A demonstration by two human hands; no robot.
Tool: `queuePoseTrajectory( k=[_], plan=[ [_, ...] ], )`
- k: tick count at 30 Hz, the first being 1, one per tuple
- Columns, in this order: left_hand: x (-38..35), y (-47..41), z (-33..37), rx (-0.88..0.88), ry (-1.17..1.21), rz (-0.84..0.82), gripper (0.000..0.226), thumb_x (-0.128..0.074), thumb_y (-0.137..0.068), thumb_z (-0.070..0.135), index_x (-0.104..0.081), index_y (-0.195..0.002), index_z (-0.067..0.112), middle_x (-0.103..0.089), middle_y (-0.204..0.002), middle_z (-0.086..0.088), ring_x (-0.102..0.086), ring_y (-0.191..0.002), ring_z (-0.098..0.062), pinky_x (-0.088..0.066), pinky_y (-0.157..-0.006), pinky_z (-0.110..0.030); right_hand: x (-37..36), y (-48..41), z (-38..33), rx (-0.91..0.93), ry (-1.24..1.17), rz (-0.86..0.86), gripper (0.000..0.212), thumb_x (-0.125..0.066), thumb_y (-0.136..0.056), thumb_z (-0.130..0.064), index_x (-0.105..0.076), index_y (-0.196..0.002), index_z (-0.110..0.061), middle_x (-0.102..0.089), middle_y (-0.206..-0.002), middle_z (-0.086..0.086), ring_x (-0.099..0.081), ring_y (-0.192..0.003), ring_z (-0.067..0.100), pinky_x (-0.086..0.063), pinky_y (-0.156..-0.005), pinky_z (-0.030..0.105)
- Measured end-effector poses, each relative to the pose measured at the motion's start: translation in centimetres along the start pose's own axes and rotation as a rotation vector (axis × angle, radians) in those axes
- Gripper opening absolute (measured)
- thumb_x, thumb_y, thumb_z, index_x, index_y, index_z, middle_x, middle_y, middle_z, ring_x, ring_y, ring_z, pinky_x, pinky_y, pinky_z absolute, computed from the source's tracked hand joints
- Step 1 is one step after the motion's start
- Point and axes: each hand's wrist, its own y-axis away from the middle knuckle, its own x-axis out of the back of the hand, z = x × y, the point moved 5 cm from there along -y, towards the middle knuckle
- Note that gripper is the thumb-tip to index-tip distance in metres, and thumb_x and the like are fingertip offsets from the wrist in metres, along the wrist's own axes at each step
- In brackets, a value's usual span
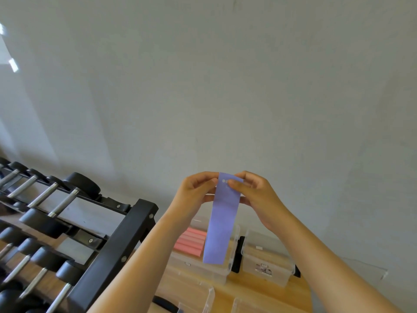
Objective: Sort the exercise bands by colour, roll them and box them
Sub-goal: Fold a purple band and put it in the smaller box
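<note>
I hold the purple band [222,222] up in front of the wall. Its top end is pinched between my left hand [196,188] and my right hand [255,193], fingers and thumbs curled onto it from either side. The rest hangs flat and straight, its lower end in front of a clear box [203,271] on the wooden surface [259,292] below. Pink rolls [191,242] lie side by side in the left part of that box. A second clear box [268,260] stands just to its right, and a dumbbell rack [117,240] is on the left. I judge that I am at the start of rolling, with no turn made yet. Next I should tuck the top edge over tightly and wind downward with the edges kept in line. Then the roll goes in a box, apart from the pink ones.
</note>
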Motion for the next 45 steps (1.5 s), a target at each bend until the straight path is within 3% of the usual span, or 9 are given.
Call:
queuePoseTrajectory(
  k=[16, 21, 23, 26, 30, 34, 39, 45],
  plan=[
    [-2.2, 0.0, -0.7, -0.015, 0.015, -0.005, 0.021, -0.05, -0.097, 0.0, -0.067, -0.109, -0.002, -0.071, -0.105, -0.02, -0.07, -0.093, -0.024, -0.057, -0.078, -0.03, 2.1, 1.0, 0.3, -0.021, 0.023, -0.01, 0.016, -0.058, -0.096, -0.02, -0.065, -0.087, -0.008, -0.069, -0.089, 0.007, -0.068, -0.085, 0.017, -0.055, -0.072, 0.026],
    [-2.2, -0.5, -0.6, -0.012, -0.032, 0.033, 0.015, -0.056, -0.095, 0.002, -0.071, -0.096, 0.002, -0.072, -0.103, -0.019, -0.067, -0.089, -0.027, -0.057, -0.079, -0.033, 2.3, 0.7, 0.2, -0.03, 0.015, -0.026, 0.025, -0.056, -0.097, -0.023, -0.068, -0.087, -0.004, -0.073, -0.098, 0.015, -0.07, -0.091, 0.024, -0.058, -0.078, 0.03],
    [-2.0, -0.9, -0.7, -0.017, -0.051, 0.072, 0.012, -0.059, -0.094, 0.004, -0.071, -0.093, 0.002, -0.071, -0.1, -0.018, -0.065, -0.088, -0.026, -0.056, -0.078, -0.032, 2.3, 0.5, 0.2, -0.036, 0.025, -0.032, 0.033, -0.055, -0.098, -0.028, -0.07, -0.097, 0.001, -0.073, -0.102, 0.014, -0.071, -0.096, 0.025, -0.058, -0.082, 0.033],
    [-1.8, -1.3, -0.6, -0.042, -0.056, 0.108, 0.015, -0.059, -0.093, 0.004, -0.069, -0.099, -0.007, -0.07, -0.097, -0.007, -0.065, -0.092, -0.019, -0.054, -0.08, -0.03, 2.1, 0.4, 0.1, -0.044, 0.041, -0.048, 0.037, -0.052, -0.099, -0.034, -0.072, -0.107, -0.004, -0.074, -0.103, 0.01, -0.071, -0.096, 0.024, -0.058, -0.083, 0.034],
    [-2.0, -1.4, -0.6, -0.045, -0.061, 0.113, 0.015, -0.057, -0.094, 0.004, -0.07, -0.096, -0.003, -0.071, -0.093, -0.01, -0.065, -0.088, -0.018, -0.053, -0.084, -0.036, 2.3, 0.2, 0.2, -0.073, 0.044, -0.042, 0.039, -0.049, -0.099, -0.037, -0.072, -0.106, -0.006, -0.075, -0.102, 0.011, -0.071, -0.097, 0.024, -0.057, -0.085, 0.035],
    [-1.6, -1.7, -0.8, -0.025, -0.062, 0.107, 0.014, -0.057, -0.095, 0.004, -0.07, -0.092, 0.003, -0.07, -0.088, -0.007, -0.064, -0.084, -0.017, -0.052, -0.08, -0.034, 2.0, 0.0, 0.2, -0.074, 0.069, -0.047, 0.039, -0.047, -0.1, -0.037, -0.073, -0.105, -0.009, -0.075, -0.101, 0.007, -0.071, -0.096, 0.022, -0.057, -0.084, 0.032],
    [-0.7, -2.2, -0.8, -0.02, -0.073, 0.098, 0.016, -0.056, -0.095, 0.006, -0.07, -0.095, 0.0, -0.071, -0.095, -0.013, -0.065, -0.088, -0.021, -0.051, -0.08, -0.036, 1.4, -0.5, -0.1, -0.056, 0.081, -0.063, 0.037, -0.045, -0.101, -0.036, -0.073, -0.105, -0.011, -0.076, -0.101, 0.004, -0.072, -0.095, 0.019, -0.057, -0.083, 0.03],
    [-0.3, -2.9, 0.1, -0.052, -0.047, 0.078, 0.015, -0.055, -0.095, 0.004, -0.07, -0.09, 0.002, -0.068, -0.091, -0.014, -0.064, -0.085, -0.021, -0.054, -0.074, -0.027, 1.1, -1.3, -0.6, -0.026, 0.086, -0.049, 0.037, -0.047, -0.1, -0.037, -0.073, -0.105, -0.012, -0.076, -0.099, 0.003, -0.072, -0.092, 0.018, -0.058, -0.077, 0.026]
  ],
)
